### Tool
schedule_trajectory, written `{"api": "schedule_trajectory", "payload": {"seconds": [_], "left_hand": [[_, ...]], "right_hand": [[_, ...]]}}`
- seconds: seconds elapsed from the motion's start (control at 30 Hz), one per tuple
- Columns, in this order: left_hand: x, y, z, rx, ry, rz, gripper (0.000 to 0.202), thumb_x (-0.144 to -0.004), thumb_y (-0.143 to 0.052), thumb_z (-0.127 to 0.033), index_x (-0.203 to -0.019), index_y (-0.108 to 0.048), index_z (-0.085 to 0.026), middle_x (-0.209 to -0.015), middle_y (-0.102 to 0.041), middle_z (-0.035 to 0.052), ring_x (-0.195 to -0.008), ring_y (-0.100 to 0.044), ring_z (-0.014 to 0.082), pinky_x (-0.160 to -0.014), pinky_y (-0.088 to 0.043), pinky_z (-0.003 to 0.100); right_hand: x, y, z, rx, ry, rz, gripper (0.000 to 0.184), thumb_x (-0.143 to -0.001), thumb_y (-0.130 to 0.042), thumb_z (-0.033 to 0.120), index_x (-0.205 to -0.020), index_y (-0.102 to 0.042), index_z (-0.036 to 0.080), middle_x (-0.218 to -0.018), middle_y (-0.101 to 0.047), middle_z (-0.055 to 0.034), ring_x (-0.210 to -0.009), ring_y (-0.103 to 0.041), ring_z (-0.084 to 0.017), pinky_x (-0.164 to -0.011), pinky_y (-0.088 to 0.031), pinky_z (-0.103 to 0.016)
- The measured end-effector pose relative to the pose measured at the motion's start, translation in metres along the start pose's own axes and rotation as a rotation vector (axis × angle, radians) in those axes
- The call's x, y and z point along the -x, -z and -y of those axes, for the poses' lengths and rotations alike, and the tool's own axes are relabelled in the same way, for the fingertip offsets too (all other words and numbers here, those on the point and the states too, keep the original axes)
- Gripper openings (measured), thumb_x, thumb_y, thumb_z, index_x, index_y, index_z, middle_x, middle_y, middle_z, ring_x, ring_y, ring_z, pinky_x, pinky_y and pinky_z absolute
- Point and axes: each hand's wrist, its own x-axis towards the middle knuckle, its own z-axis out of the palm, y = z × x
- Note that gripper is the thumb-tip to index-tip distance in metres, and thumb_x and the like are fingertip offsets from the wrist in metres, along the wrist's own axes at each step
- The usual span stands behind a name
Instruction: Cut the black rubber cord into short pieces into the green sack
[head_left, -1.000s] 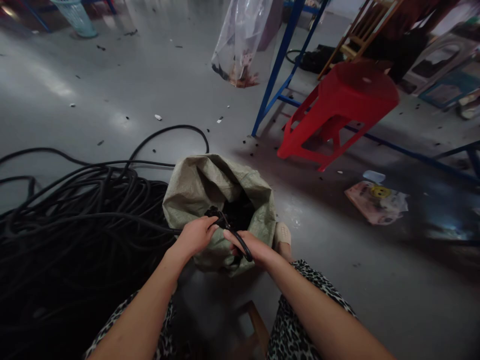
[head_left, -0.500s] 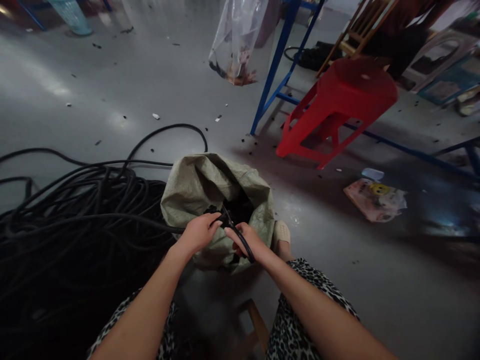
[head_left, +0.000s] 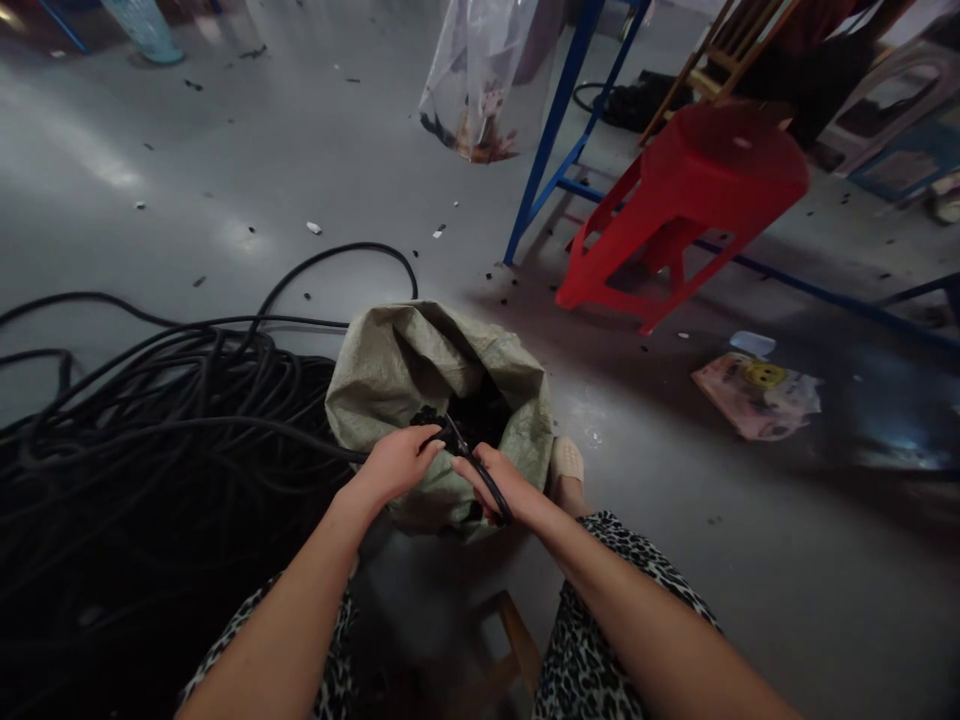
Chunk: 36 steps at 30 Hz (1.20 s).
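My left hand (head_left: 396, 465) is closed around a black cable (head_left: 300, 432) that runs in from the pile at the left. My right hand (head_left: 504, 482) grips a pair of scissors (head_left: 491, 490) with black handles. Their blades point up and away, close to my left fingertips and the cable's end. Whether the blades touch the cable I cannot tell. Both hands are over the mouth of a grey-green woven sack (head_left: 375, 385), whose rim is folded outward. Dark pieces lie inside it, too dim to make out singly.
A large heap of black cable (head_left: 187, 400) covers the floor at the left. Right of the sack stand a red plastic stool (head_left: 675, 210) and a blue metal frame (head_left: 547, 140). A clear plastic bag (head_left: 480, 90) is behind; a printed bag (head_left: 757, 395) lies at the right.
The view has shifted slightly. Both hands keep their places over the sack, with the cable and the scissors still held.
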Motion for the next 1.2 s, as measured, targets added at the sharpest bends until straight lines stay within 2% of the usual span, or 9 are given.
{"api": "schedule_trajectory", "payload": {"seconds": [0.1, 0.2, 0.3, 0.47, 0.6, 0.73, 0.93, 1.2], "left_hand": [[0.002, 0.002, -0.003, -0.051, 0.016, 0.009, 0.037, -0.089, -0.043, -0.040, -0.113, -0.063, -0.021, -0.112, -0.069, 0.0071, -0.102, -0.064, 0.0213, -0.087, -0.047, 0.029], [0.004, 0.004, -0.004, -0.105, 0.045, 0.010, 0.033, -0.087, -0.045, -0.039, -0.110, -0.062, -0.022, -0.099, -0.072, 0.0056, -0.091, -0.066, 0.0221, -0.078, -0.047, 0.030], [0.005, 0.005, -0.002, -0.124, 0.046, 0.011, 0.031, -0.087, -0.045, -0.038, -0.108, -0.061, -0.022, -0.098, -0.071, 0.0051, -0.090, -0.065, 0.0221, -0.075, -0.046, 0.029], [0.004, 0.007, 0.003, -0.135, 0.056, 0.043, 0.033, -0.089, -0.044, -0.035, -0.112, -0.063, -0.020, -0.108, -0.069, 0.0077, -0.095, -0.064, 0.0222, -0.079, -0.046, 0.030], [0.003, 0.007, 0.005, -0.126, 0.072, 0.038, 0.035, -0.088, -0.045, -0.035, -0.114, -0.064, -0.020, -0.114, -0.068, 0.0087, -0.102, -0.063, 0.0230, -0.085, -0.046, 0.031], [0.002, 0.006, 0.006, -0.090, 0.080, -0.022, 0.038, -0.089, -0.045, -0.036, -0.117, -0.063, -0.017, -0.117, -0.067, 0.0092, -0.107, -0.062, 0.0239, -0.091, -0.046, 0.032], [-0.001, 0.004, 0.009, -0.064, 0.078, -0.124, 0.038, -0.089, -0.046, -0.036, -0.117, -0.063, -0.016, -0.116, -0.067, 0.0090, -0.108, -0.062, 0.0240, -0.094, -0.046, 0.034], [-0.001, 0.001, 0.008, -0.030, 0.049, -0.160, 0.038, -0.088, -0.047, -0.037, -0.115, -0.064, -0.016, -0.114, -0.068, 0.0087, -0.106, -0.063, 0.0232, -0.093, -0.048, 0.034]], "right_hand": [[0.005, -0.002, 0.007, 0.267, 0.057, -0.024, 0.035, -0.078, -0.065, 0.049, -0.077, -0.044, 0.021, -0.040, -0.043, 0.0078, -0.028, -0.041, -0.011, -0.032, -0.030, -0.020], [0.010, -0.003, 0.014, 0.329, 0.054, -0.043, 0.035, -0.082, -0.061, 0.050, -0.077, -0.042, 0.021, -0.041, -0.041, 0.0080, -0.029, -0.042, -0.011, -0.032, -0.032, -0.021], [0.013, -0.003, 0.018, 0.350, 0.047, -0.031, 0.036, -0.082, -0.060, 0.051, -0.079, -0.042, 0.020, -0.042, -0.040, 0.0086, -0.028, -0.042, -0.011, -0.029, -0.031, -0.020], [0.011, 0.002, 0.015, 0.384, 0.050, -0.010, 0.041, -0.081, -0.062, 0.055, -0.076, -0.044, 0.018, -0.045, -0.043, 0.0072, -0.030, -0.045, -0.010, -0.028, -0.031, -0.018], [0.005, 0.006, 0.009, 0.404, -0.002, -0.041, 0.046, -0.079, -0.059, 0.062, -0.081, -0.046, 0.017, -0.044, -0.044, 0.0066, -0.029, -0.044, -0.010, -0.028, -0.030, -0.017], [0.004, 0.007, 0.009, 0.412, -0.023, -0.057, 0.053, -0.078, -0.056, 0.067, -0.092, -0.048, 0.016, -0.046, -0.046, 0.0062, -0.031, -0.046, -0.011, -0.030, -0.032, -0.017], [0.008, 0.002, 0.016, 0.347, 0.004, -0.001, 0.058, -0.079, -0.055, 0.066, -0.103, -0.051, 0.014, -0.056, -0.053, 0.0023, -0.043, -0.052, -0.010, -0.037, -0.038, -0.017], [0.000, -0.002, 0.009, 0.361, 0.012, 0.010, 0.059, -0.079, -0.055, 0.066, -0.109, -0.053, 0.015, -0.063, -0.055, 0.0007, -0.049, -0.055, -0.012, -0.043, -0.041, -0.019]]}}
